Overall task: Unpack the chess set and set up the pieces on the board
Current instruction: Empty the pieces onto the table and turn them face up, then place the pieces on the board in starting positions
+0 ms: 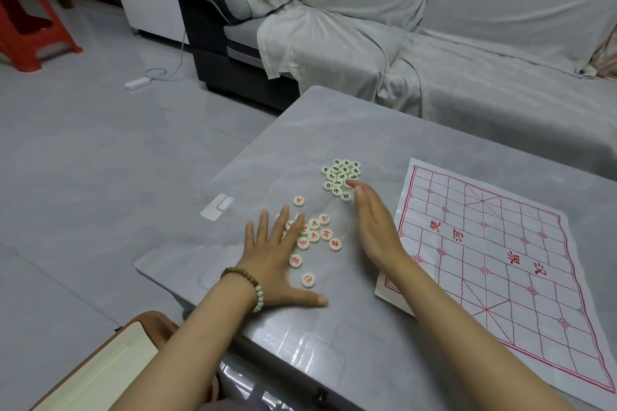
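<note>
A white paper board (500, 260) with a red grid lies flat on the right of the grey table (334, 130), with no pieces on it. Several round cream pieces with black characters (341, 173) sit in a tight cluster. Nearer me, several with red characters (320, 233) lie spread out. My left hand (277, 257) lies flat with spread fingers over the left part of the red group. My right hand (374, 220) stands on its edge with straight fingers, its tips touching the black cluster.
A clear plastic lid or tray (217, 205) lies on the table left of the pieces. A covered grey sofa (434, 43) stands behind the table. A red stool (26, 17) is on the floor far left. A tan box (110, 367) sits by my lap.
</note>
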